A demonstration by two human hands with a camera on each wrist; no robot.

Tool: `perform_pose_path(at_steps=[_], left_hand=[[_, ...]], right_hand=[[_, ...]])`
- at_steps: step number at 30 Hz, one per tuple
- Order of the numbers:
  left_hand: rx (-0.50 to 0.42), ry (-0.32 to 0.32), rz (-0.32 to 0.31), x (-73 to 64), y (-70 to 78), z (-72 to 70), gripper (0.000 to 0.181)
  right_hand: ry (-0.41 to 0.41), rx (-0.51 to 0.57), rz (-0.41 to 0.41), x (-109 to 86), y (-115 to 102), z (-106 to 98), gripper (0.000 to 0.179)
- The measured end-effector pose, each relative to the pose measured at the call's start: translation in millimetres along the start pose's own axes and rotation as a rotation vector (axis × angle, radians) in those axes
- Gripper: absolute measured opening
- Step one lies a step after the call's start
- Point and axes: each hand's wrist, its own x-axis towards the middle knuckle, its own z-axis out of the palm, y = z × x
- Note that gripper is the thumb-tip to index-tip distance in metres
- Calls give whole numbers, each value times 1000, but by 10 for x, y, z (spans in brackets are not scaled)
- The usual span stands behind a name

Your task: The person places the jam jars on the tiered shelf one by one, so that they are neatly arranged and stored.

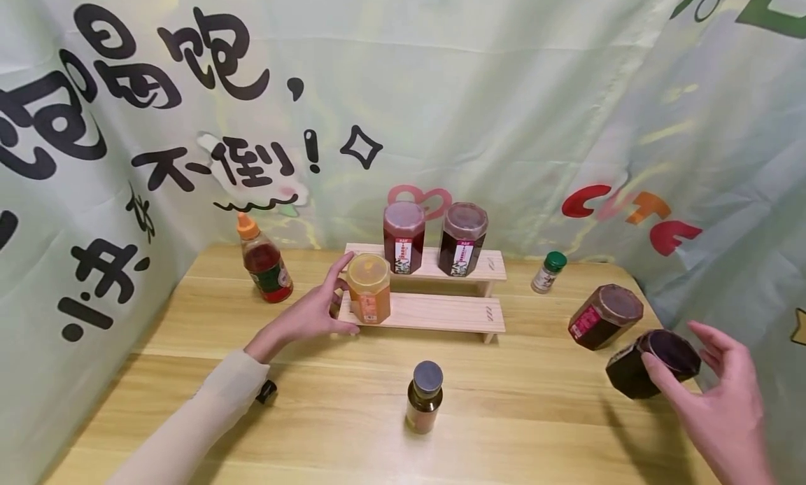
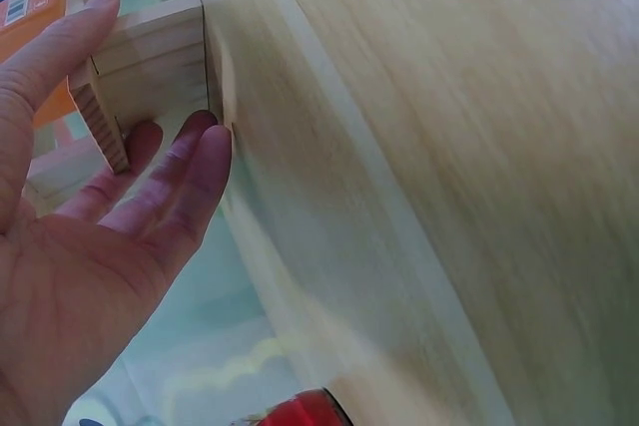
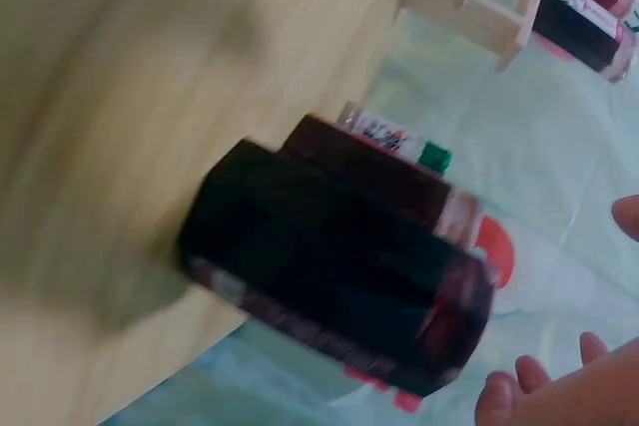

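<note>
My left hand (image 1: 317, 306) spreads around the left end of a two-step wooden stand (image 1: 441, 313). Its thumb lies along the front edge in the left wrist view, while the other fingers reach past the end piece. Right beside these fingers, an amber honey jar (image 1: 369, 292) sits upright on the lower step. On the right, my right hand (image 1: 724, 394) is spread around the lid end of a dark jar (image 1: 648, 369). The right wrist view shows its fingertips apart from this dark jar (image 3: 329, 266). Another dark red jar (image 1: 604, 318) stands just behind.
Two dark red jars, one lighter (image 1: 405, 236) and one darker (image 1: 464, 240), occupy the upper step. A red sauce bottle (image 1: 267, 264) stands at the left, a green-capped shaker (image 1: 549, 272) right of the stand, and a dark-capped bottle (image 1: 424, 401) in front. Printed curtains (image 1: 504, 107) surround the table.
</note>
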Motion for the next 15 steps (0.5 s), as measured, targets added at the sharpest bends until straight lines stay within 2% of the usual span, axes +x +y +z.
perform_pose_path(at_steps=[2,5,9,12,13,15], left_hand=[[4,-1,-1,8,1,11,139],[-2,7,-14,3,-3,13,140],[-16,6,-13,4,-10,15,140],[-8,6,4,11,-12,23,139],[1,8,8,12,-14,27,140],[15,10,13,13,-13,32,140]], right_hand=[[-3,-15,46,12,72,-44,85],[-65,10,64,58,187,-74,93],[-179,64,60,107,363,-60,103],[-227,83,53,141,497,-44,106],[-242,115,58,154,538,-41,105],[-285,250,93,182,618,-41,100]])
